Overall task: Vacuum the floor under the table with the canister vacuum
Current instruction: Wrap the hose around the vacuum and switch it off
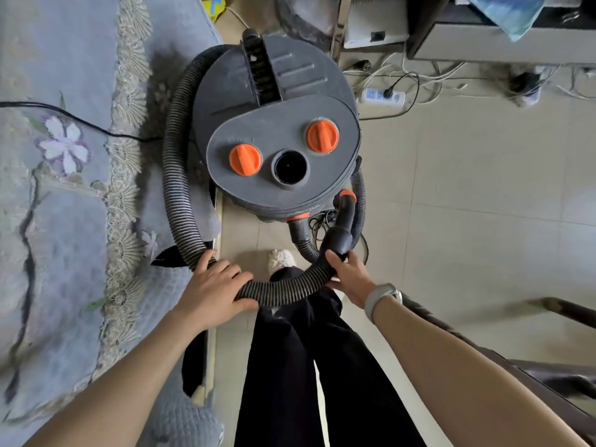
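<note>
A person stands over a grey canister vacuum (274, 124) on the tiled floor (467, 188) beside a bed, the left hand (214, 290) curled round the ribbed hose (180, 156) and the right hand (350, 277) gripping it near the black nozzle cuff (338, 233). The hose is looped round the canister and a power strip (383, 96) lies behind, so cleaning under the bench appears not yet begun. No brand or lettering is legible.
</note>
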### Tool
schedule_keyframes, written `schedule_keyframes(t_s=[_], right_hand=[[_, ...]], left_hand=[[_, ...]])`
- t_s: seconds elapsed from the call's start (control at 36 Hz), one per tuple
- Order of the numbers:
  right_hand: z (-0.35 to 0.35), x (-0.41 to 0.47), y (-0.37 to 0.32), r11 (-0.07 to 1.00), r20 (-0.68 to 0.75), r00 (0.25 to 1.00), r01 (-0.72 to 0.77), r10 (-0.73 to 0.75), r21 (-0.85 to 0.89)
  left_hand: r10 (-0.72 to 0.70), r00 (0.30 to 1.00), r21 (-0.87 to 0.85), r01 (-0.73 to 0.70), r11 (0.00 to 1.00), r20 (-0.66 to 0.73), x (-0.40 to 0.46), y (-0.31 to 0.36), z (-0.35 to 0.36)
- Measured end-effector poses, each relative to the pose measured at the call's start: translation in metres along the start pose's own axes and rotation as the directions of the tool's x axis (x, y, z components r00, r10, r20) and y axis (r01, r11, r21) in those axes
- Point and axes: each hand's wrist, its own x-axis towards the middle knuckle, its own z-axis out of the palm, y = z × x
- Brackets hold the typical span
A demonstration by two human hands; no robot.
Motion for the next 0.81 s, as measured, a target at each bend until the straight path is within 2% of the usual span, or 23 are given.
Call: schedule_keyframes(t_s=[0.17, 0.28, 0.36, 0.5, 0.58, 0.67, 0.81], right_hand=[[-0.001, 0.02, -0.013, 0.997, -0.116, 0.991, -0.065, 0.068, 0.033], [-0.005, 0.022, -0.017, 0.997, -0.167, 0.986, -0.007, 0.019, 0.073], [-0.011, 0.018, -0.017, 0.995, -0.147, 0.989, 0.02, -0.004, 0.103], [-0.022, 0.019, -0.014, 0.999, -0.096, 0.994, 0.047, -0.049, -0.021], [-0.025, 0.013, -0.015, 0.978, -0.066, 0.989, 0.116, -0.129, -0.172], [-0.026, 0.011, -0.016, 0.931, -0.049, 0.979, 0.171, -0.196, -0.322], [-0.022, 0.002, -0.022, 0.863, 0.002, 0.961, 0.248, -0.275, -0.441]], left_hand=[[-0.11, 0.994, 0.039, 0.111, 0.993, -0.025, 0.017, 0.017, 0.0], [-0.177, 0.979, 0.023, 0.18, 0.983, -0.1, 0.039, 0.037, -0.001], [-0.231, 0.97, 0.006, 0.233, 0.973, -0.08, 0.061, 0.051, -0.002], [-0.299, 0.954, 0.031, 0.299, 0.954, -0.009, 0.085, 0.058, 0.01], [-0.321, 0.946, 0.05, 0.319, 0.946, 0.04, 0.085, 0.053, 0.02], [-0.324, 0.946, 0.017, 0.324, 0.946, -0.003, 0.08, 0.047, 0.021], [-0.358, 0.924, -0.119, 0.344, 0.931, -0.133, 0.075, 0.038, 0.012]])
